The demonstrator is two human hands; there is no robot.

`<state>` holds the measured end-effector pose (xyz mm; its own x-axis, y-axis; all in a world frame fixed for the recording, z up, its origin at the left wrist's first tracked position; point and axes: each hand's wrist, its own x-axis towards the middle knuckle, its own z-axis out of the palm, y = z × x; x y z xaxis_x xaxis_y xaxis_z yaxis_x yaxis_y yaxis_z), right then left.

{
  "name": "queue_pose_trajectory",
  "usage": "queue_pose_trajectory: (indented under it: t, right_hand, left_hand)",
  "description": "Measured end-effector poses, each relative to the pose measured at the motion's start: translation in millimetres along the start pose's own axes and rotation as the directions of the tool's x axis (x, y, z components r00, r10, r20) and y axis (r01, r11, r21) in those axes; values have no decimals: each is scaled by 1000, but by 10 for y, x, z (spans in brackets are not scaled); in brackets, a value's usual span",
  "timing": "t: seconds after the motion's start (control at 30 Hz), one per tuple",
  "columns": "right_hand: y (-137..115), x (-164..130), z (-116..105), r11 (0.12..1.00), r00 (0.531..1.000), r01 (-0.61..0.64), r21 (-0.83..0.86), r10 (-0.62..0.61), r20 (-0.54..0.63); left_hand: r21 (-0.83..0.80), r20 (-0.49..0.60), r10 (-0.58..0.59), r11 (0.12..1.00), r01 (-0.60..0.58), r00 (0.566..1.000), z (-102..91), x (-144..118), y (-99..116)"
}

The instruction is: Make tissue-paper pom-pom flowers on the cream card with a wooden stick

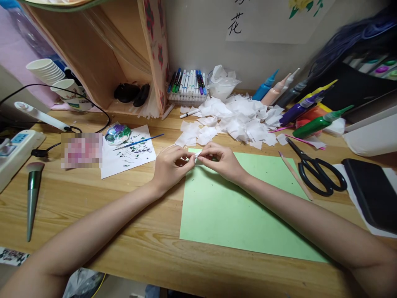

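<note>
Pinching a small white paper scrap [197, 156] between your left hand [169, 165] and right hand [221, 160], you hold it right between them, both just as near, above the far edge of the green paper sheet [242, 207] on the worktop [93, 215], but your fingers hide most of its shape.

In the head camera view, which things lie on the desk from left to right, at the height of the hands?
Makeup brush → paint-smeared white sheet → left hand → small white paper piece pinched by both hands → right hand → wooden stick → black scissors.
</note>
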<state>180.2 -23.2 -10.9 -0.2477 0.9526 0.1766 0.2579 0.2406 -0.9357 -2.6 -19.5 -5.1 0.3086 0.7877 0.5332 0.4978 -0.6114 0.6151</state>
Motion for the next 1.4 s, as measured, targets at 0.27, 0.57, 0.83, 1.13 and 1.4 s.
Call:
queue_pose_trajectory:
  t: [0.27,0.57,0.83,1.13,1.4]
  right_hand:
    - [-5,6,-1,1000,1000,-11,-1,11,3]
    - [-17,16,2,1000,1000,-13,-12,13,4]
    - [-35,8,6,1000,1000,-3,-11,3,2]
    - [-70,-16,16,994,998,63,-85,-63,6]
    - [-82,-11,20,994,998,59,-97,-60,-3]
  left_hand:
    - [-21,5,1,1000,-1,1000,2,-3,-2]
    - [-11,28,-9,1000,9,1000,2,0,0]
    - [57,116,12,998,-19,993,-4,15,44]
    - [67,70,20,997,-25,997,2,-6,15]
    - [45,38,36,998,-38,999,-5,2,26]
